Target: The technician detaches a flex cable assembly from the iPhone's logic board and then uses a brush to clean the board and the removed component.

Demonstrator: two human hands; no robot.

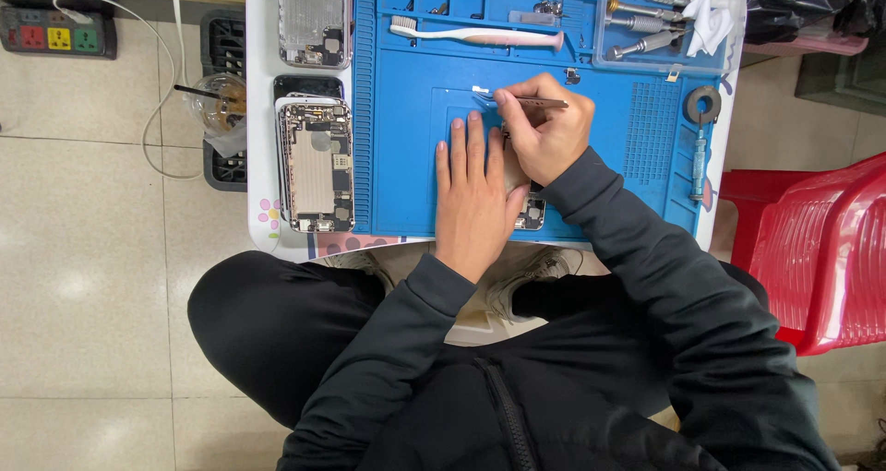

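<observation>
2 hands over blue mat (406,139): left hand (472,194) flat, released, pressing 1 opened phone (531,214); right hand (546,134) clenched on 1 tweezers (535,103). 2 more phone shells (316,165) beside, 1 toothbrush (475,35) above.

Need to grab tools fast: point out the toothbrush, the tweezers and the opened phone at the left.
toothbrush (480,35), head view, mid handle.
tweezers (544,103), head view, shaft beyond the fingers.
opened phone (316,166), head view, middle of its inside.

Hands over a phone at the mat's near edge
Phone (531,214) under both hands, left hand (472,194) beside right hand (544,134) — toothbrush (475,35) along the mat's (406,111) far edge, two opened phones (316,165) left of it.
</observation>
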